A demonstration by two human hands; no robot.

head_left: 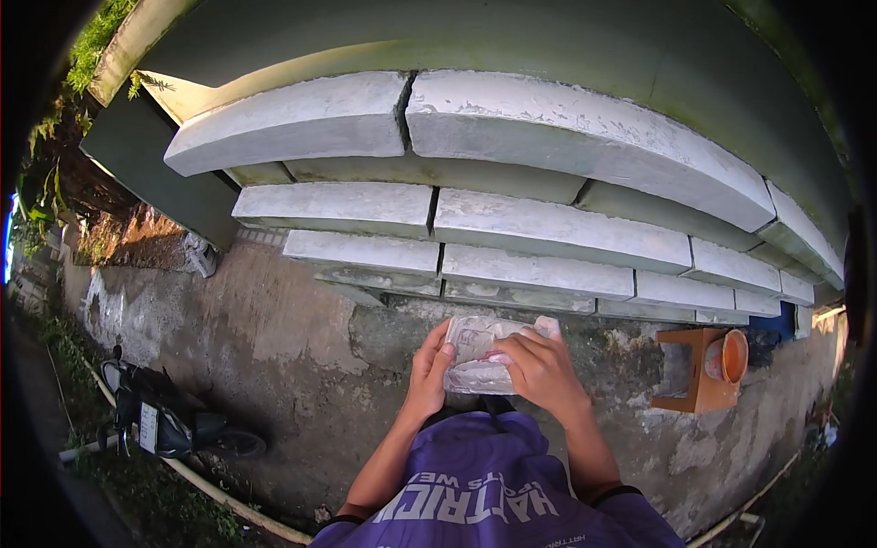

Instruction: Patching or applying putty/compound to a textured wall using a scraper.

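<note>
A pale, crinkled rectangular package (477, 365) is held at waist height in front of my purple shirt (475, 457). My left hand (427, 370) grips its left edge, thumb on the near side. My right hand (539, 365) lies over the right part, its fingers curled onto the wrapper around a small pinkish-red bit; whether that bit is inside or on top, I cannot tell.
Stacked long whitewashed concrete ledges (559, 228) stretch ahead against a green wall. At right sit an orange box-like stand (683, 393) and an orange bucket (734, 356). A parked dark motorbike (174, 411) stands at lower left on stained pavement, beside a pale pipe (233, 507).
</note>
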